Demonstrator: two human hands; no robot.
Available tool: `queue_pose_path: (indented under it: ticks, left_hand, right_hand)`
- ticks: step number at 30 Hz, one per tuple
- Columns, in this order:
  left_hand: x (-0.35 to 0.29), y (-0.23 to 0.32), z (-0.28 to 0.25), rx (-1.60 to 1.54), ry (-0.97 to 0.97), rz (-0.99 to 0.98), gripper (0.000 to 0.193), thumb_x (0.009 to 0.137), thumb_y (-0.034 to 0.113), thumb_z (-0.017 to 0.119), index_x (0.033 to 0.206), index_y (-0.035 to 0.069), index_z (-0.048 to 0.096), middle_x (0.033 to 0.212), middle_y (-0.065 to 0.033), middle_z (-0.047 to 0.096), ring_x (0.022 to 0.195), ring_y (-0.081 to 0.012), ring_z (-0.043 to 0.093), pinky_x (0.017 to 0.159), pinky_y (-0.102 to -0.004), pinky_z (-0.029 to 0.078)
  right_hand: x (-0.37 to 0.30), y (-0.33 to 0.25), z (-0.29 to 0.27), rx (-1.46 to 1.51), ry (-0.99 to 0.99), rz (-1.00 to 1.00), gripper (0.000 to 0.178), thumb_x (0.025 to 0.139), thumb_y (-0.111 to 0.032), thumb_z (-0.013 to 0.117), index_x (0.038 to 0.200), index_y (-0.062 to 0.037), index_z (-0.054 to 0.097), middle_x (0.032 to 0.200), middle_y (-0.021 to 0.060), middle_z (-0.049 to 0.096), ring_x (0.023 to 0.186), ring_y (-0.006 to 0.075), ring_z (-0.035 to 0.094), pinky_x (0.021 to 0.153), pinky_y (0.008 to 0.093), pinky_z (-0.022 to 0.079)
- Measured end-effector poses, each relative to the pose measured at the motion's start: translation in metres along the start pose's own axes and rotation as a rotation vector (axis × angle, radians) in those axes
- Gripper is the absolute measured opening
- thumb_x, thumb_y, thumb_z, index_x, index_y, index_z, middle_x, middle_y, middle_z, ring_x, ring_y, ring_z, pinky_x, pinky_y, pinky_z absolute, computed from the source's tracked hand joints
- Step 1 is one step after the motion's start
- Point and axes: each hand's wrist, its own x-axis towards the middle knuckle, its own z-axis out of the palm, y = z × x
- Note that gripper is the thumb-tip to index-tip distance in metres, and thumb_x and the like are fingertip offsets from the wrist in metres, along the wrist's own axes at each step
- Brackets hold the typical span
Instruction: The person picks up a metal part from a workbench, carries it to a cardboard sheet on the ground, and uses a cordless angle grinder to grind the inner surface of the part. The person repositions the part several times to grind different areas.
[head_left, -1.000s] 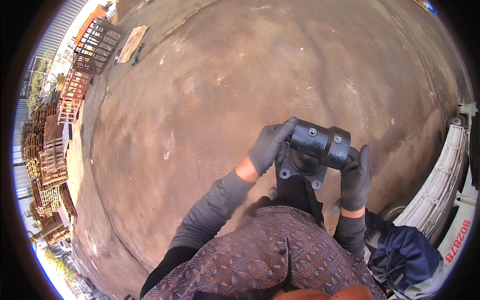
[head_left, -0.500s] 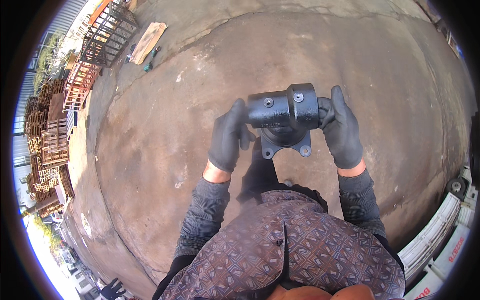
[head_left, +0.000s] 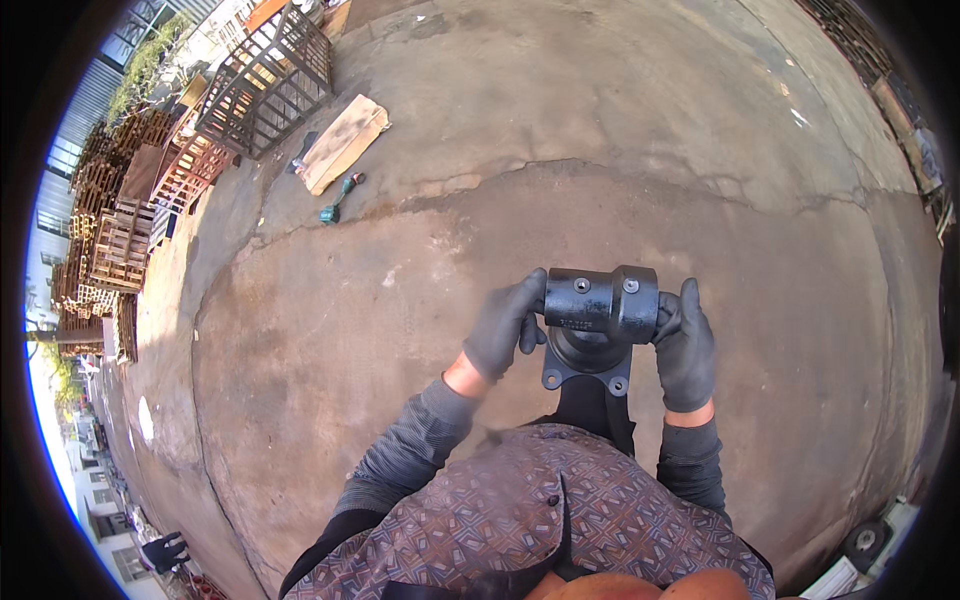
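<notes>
Held up in front of me is a black cast-metal pipe fitting (head_left: 590, 318), a horizontal tube with a thicker collar at its right end. Two round bolt holes show on its upper side, and a flanged foot with two holes at the corners hangs below. My left hand (head_left: 503, 325), in a dark grey glove, grips the left end, its fingers partly inside the tube. At the right end my gloved right hand (head_left: 685, 350) has its fingers hooked into the collar's opening, thumb pointing up. The fitting's far side is hidden.
A cardboard piece (head_left: 342, 143) lies on the concrete floor (head_left: 420, 330), a green cordless drill (head_left: 340, 200) beside it. Beyond stands a dark slatted metal crate (head_left: 268, 85). Wooden pallets (head_left: 122, 245) are stacked at far left. A vehicle wheel (head_left: 866, 541) shows at lower right.
My view has swung, bringing the cardboard and drill further into the picture. The fitting and both hands sit lower in view; both hands still hold its ends.
</notes>
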Motion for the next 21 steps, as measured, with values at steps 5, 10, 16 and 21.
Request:
queue_pose_path:
  ticks: [5, 10, 16, 21]
  left_hand:
    - [0.185, 0.043, -0.040, -0.080, 0.129, -0.081, 0.060, 0.114, 0.053, 0.050, 0.107, 0.000, 0.077, 0.063, -0.0036, 0.060, 0.055, -0.0114, 0.055, 0.056, -0.0282, 0.042]
    - [0.362, 0.127, -0.094, 0.045, 0.280, 0.244, 0.054, 0.116, 0.046, 0.049, 0.107, 0.001, 0.077, 0.063, -0.0010, 0.060, 0.055, -0.0083, 0.053, 0.055, -0.0256, 0.039]
    - [0.641, 0.218, -0.199, -0.194, 0.212, 0.165, 0.051, 0.115, 0.044, 0.049, 0.114, 0.000, 0.075, 0.072, -0.0035, 0.064, 0.062, -0.0127, 0.059, 0.057, -0.0304, 0.044]
    - [0.869, 0.315, -0.249, -0.238, 0.058, -0.102, 0.072, 0.108, 0.068, 0.053, 0.114, 0.002, 0.080, 0.081, -0.0040, 0.070, 0.063, -0.0119, 0.060, 0.056, -0.0321, 0.048]
  right_hand:
    - [0.233, -0.031, 0.030, 0.020, -0.135, 0.086, 0.075, 0.117, -0.059, 0.042, 0.117, 0.0080, 0.076, 0.105, 0.0109, 0.080, 0.094, 0.0148, 0.072, 0.086, 0.0301, 0.055]
    - [0.461, -0.104, 0.100, -0.094, -0.199, 0.094, 0.072, 0.117, -0.057, 0.043, 0.118, 0.0070, 0.076, 0.103, 0.0066, 0.076, 0.089, 0.0116, 0.064, 0.084, 0.0305, 0.050]
    - [0.735, -0.150, 0.162, -0.192, -0.236, 0.078, 0.074, 0.118, -0.055, 0.039, 0.118, 0.0100, 0.075, 0.107, 0.0098, 0.078, 0.098, 0.0167, 0.070, 0.092, 0.0330, 0.053]
    - [0.949, -0.205, 0.201, -0.035, -0.101, 0.118, 0.073, 0.119, -0.054, 0.038, 0.115, 0.0086, 0.075, 0.109, 0.0125, 0.078, 0.102, 0.0198, 0.072, 0.098, 0.0369, 0.055]
